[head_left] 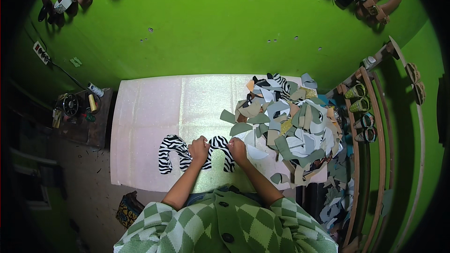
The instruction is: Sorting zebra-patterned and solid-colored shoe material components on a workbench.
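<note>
Two curved, arch-shaped pieces of black-and-white zebra-print material are at the near edge of the table. One zebra-print piece (167, 155) lies to the left, its right side reaching my left hand. The other zebra-print piece (219, 144) spans the gap between my hands. My left hand (199, 151), curled closed, grips that piece at its left side. My right hand (238, 150) is closed on its right edge, fingertips pinched together. The fingers partly hide where each hand meets the material.
A pale, shiny-covered table (145, 112) stands against the green wall. A large heap of cut scraps (295, 126) covers its right side. At left, a sewing machine table (84, 126) holds thread spools. A wooden rack (380, 159) with sandals (360, 104) stands at right.
</note>
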`<state>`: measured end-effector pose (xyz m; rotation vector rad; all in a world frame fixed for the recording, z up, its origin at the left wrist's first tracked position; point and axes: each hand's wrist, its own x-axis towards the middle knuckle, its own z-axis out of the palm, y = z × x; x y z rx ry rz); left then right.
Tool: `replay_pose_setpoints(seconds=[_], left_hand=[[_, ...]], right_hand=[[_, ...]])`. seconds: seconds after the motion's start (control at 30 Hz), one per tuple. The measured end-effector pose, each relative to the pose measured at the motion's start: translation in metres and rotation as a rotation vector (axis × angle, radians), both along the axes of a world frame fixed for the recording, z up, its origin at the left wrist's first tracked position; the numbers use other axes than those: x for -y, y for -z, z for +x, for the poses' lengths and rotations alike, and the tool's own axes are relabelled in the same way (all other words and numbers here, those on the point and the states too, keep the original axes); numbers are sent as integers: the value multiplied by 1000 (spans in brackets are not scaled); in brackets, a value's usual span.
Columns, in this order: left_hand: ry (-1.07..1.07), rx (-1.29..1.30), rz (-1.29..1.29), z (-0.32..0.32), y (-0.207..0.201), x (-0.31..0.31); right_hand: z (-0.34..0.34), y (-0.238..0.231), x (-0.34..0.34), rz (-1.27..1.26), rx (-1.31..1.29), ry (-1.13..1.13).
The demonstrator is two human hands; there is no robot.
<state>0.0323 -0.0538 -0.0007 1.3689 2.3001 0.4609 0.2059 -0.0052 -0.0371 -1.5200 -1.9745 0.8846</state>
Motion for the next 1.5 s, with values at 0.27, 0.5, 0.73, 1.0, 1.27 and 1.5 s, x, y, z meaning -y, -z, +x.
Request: replay_pose_setpoints(seconds=[0.27, 0.5, 0.73, 1.0, 1.27, 1.5], left_hand=[[319, -314, 261, 18, 18, 39], [380, -348, 193, 28, 15, 62], [359, -310, 230, 32, 16, 63], [355, -319, 259, 28, 16, 66], [279, -352, 202, 29, 24, 64], [62, -93, 133, 33, 9, 45]], right_hand=[[-7, -1, 41, 332, 255, -285], [-14, -8, 58, 436, 427, -249], [-9, -25, 56, 418, 475, -196], [14, -8, 63, 398, 588, -82], [28, -16, 60, 176, 520, -41], [19, -17, 47, -115, 34, 85]])
